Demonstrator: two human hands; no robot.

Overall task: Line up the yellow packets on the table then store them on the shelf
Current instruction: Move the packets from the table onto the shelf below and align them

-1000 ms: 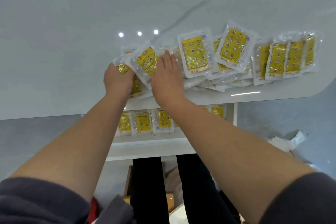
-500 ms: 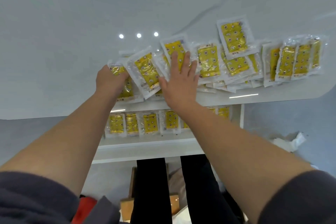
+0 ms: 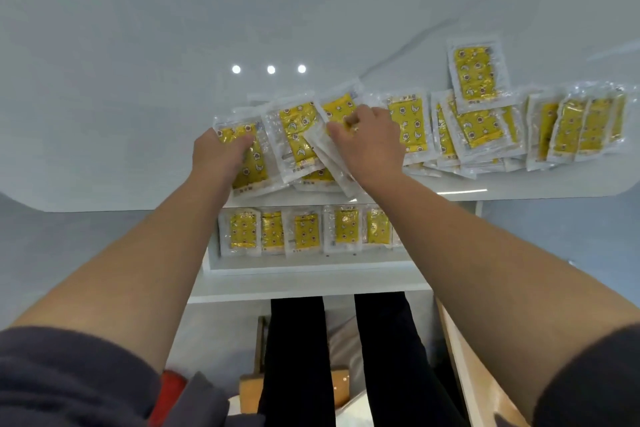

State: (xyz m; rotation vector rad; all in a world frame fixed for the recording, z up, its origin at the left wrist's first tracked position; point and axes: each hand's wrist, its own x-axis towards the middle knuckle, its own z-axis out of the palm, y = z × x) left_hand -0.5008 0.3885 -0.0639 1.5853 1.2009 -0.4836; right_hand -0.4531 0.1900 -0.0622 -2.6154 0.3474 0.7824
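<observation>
L hand (image 3: 221, 156) rests on leftmost packet (image 3: 254, 168) on the table (image 3: 138, 80); can't tell if it grips. R hand (image 3: 372, 146) pinches a tilted packet (image 3: 329, 163) beside it w/ curled fingers.

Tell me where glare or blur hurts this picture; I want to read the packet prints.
Head view: light reflections show as bright dots and bars on the glossy table. Also in the head view, the clear wrappers of the yellow packets glint, and those at the far right look smeared.

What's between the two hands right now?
In the head view, a tilted yellow packet atop other overlapping packets fills the gap between left hand and right hand.
</observation>
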